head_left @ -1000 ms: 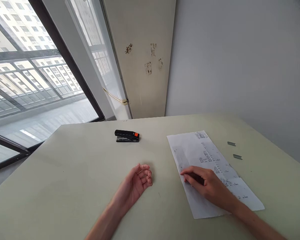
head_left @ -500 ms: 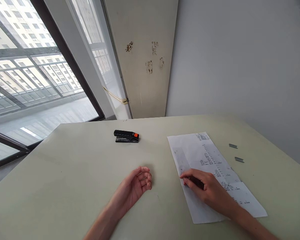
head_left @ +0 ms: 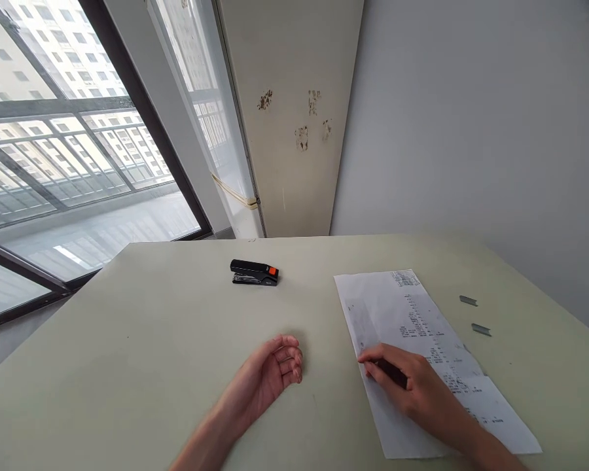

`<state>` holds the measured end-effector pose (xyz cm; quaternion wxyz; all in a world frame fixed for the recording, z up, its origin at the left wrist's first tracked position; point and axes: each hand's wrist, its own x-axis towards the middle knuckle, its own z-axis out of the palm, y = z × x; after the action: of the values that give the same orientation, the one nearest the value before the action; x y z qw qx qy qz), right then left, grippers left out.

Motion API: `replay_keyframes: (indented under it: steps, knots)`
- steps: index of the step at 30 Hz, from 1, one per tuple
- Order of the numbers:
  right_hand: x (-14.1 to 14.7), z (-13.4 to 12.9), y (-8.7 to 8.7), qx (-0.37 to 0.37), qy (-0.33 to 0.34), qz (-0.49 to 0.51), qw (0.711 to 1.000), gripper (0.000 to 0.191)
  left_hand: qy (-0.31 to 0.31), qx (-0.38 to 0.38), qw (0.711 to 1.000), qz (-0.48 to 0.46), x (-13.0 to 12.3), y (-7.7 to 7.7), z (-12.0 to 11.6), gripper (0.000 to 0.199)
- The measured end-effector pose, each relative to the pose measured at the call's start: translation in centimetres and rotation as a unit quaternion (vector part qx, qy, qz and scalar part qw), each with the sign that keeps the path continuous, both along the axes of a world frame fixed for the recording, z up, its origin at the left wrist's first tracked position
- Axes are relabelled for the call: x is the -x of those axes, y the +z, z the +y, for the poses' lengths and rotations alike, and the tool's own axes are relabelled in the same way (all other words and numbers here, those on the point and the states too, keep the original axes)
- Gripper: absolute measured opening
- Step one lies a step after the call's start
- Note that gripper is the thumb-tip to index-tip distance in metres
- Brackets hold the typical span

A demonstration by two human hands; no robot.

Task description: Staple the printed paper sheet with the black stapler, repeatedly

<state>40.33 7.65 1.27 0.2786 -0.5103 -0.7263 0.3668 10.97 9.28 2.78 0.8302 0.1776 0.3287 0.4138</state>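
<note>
My left hand (head_left: 269,376) rests on its side on the table, palm inward, fingers loosely curled and apart, holding nothing. Over the lower left part of a printed sheet of paper (head_left: 373,301) lies my right hand (head_left: 412,386). Its thumb and index finger are pinched together at the sheet's left edge; the other fingers are mostly hidden. The paper is flat, with small black print along its right side. Beyond my left hand a black stapler (head_left: 254,273) with an orange patch lies on its own.
Two short grey strips of staples, one farther back (head_left: 468,300) and one nearer (head_left: 481,330), lie right of the paper. The pale table (head_left: 152,314) ends at a grey wall (head_left: 471,131) and a stained panel (head_left: 294,183). Left is a glass window (head_left: 88,157).
The view has shifted slightly, so everything sits a little lower and farther right. Both hands keep nearly the same pose, and the stapler and paper stay in place on the table.
</note>
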Motion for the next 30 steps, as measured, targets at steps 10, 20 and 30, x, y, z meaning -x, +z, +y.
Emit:
replay_keyframes:
  steps: [10, 20, 30]
  knots:
    - [0.0, 0.0, -0.4, 0.009, 0.001, -0.01, 1.0, 0.026, 0.0, -0.002, 1.0, 0.009, 0.0, 0.1, -0.2, 0.02]
    - [0.1, 0.5, 0.5, 0.014, 0.002, 0.034, 0.999, 0.021, -0.004, 0.012, 1.0, 0.001, 0.2, 0.0, 0.6, 0.016]
    - [0.0, 0.7, 0.7, 0.015, 0.007, 0.042, 0.999, 0.019, -0.012, 0.013, 1.0, 0.018, -0.1, 0.6, 1.0, 0.018]
